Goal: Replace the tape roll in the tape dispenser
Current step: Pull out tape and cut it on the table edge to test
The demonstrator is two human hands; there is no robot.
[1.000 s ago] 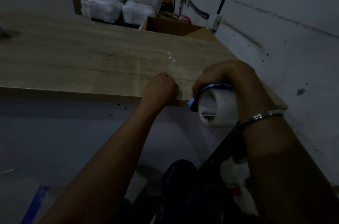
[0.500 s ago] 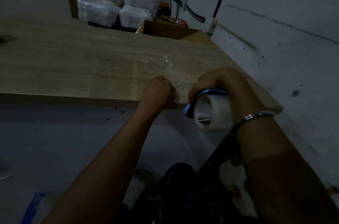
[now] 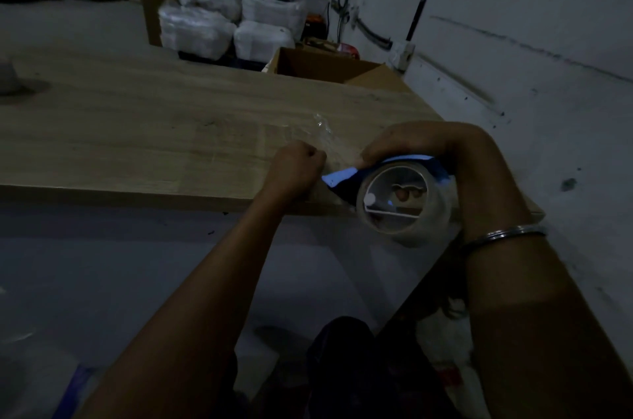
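Note:
A blue tape dispenser [image 3: 342, 176] carries a clear tape roll [image 3: 424, 230] at the near right edge of the wooden table [image 3: 137, 130]. My right hand [image 3: 421, 141] grips the dispenser from above, fingers showing through the roll's core. My left hand [image 3: 296, 166] is closed just left of the dispenser's front, pinching a strip of clear tape [image 3: 323, 134] that lies crumpled on the tabletop. The scene is dim.
An open cardboard box [image 3: 325, 67] stands behind the table's far right corner. White plastic-wrapped bundles [image 3: 219, 26] are stacked beyond it. A wall with cables and a socket [image 3: 404, 53] runs along the right. My legs are below the table edge.
The dispenser has turned so the roll's open core faces the camera. Both hands stay together at the table's near edge, by the loose tape strip.

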